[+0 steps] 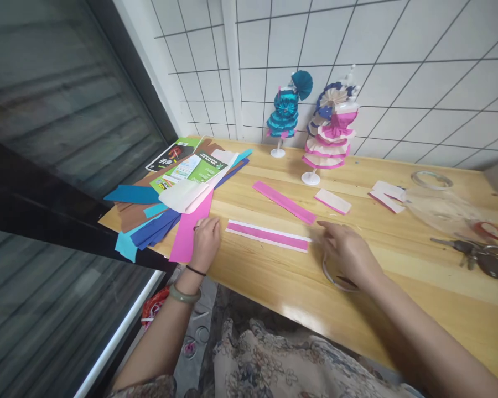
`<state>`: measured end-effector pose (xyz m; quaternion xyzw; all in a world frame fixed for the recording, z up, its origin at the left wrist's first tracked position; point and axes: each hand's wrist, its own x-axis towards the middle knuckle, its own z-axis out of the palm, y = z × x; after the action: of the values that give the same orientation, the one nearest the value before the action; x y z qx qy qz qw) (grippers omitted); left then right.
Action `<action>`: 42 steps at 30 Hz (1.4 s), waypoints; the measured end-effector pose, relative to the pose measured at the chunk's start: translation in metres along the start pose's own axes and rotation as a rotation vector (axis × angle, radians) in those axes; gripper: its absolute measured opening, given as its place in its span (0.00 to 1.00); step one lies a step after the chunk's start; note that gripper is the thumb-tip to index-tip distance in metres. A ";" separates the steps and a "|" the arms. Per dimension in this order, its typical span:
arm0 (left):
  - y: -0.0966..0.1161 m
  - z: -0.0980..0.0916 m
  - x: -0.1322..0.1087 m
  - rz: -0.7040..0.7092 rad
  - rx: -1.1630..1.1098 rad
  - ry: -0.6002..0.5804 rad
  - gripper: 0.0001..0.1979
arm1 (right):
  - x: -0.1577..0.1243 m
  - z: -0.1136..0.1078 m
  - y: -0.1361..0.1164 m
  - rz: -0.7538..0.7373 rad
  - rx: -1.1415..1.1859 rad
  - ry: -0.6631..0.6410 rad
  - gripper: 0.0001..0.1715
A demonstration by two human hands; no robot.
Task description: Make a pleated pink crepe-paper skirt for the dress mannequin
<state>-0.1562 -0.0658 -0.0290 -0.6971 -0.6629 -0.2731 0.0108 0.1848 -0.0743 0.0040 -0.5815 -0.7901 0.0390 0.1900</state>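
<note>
A pink paper strip with white bands along both long edges [268, 236] lies flat on the wooden table between my hands. My left hand [206, 239] is closed at the strip's left, beside a pink paper sheet [188, 235]; a small dark tip shows at its fingers, too little to name. At the strip's right end my right hand [346, 249] is curled, its index finger partly extended. Under that palm shows the rim of a tape roll [331, 276], largely covered by the hand. Another pink strip [284, 202] and a short pale-and-pink piece [332, 201] lie just behind.
Stacked coloured papers and printed packets [191, 171] cover the table's left end. Small dress forms in blue-green paper [285, 113] and pink-and-white paper [330, 141] stand at the back, with another behind. A clear ring [431, 179], cut pieces [388, 196] and keys [473, 251] lie right.
</note>
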 end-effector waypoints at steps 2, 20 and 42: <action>0.003 0.001 0.000 0.014 0.004 -0.019 0.14 | 0.017 0.007 -0.023 -0.146 0.067 -0.055 0.19; 0.003 0.007 -0.011 -0.007 -0.111 0.056 0.12 | 0.137 0.080 -0.151 -0.445 0.008 -0.508 0.14; 0.010 0.003 -0.015 0.106 -0.009 -0.069 0.10 | 0.145 0.079 -0.164 -0.355 -0.148 -0.624 0.18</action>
<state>-0.1455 -0.0794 -0.0340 -0.7404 -0.6236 -0.2508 -0.0008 -0.0277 0.0208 0.0139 -0.4075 -0.8993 0.1238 -0.0989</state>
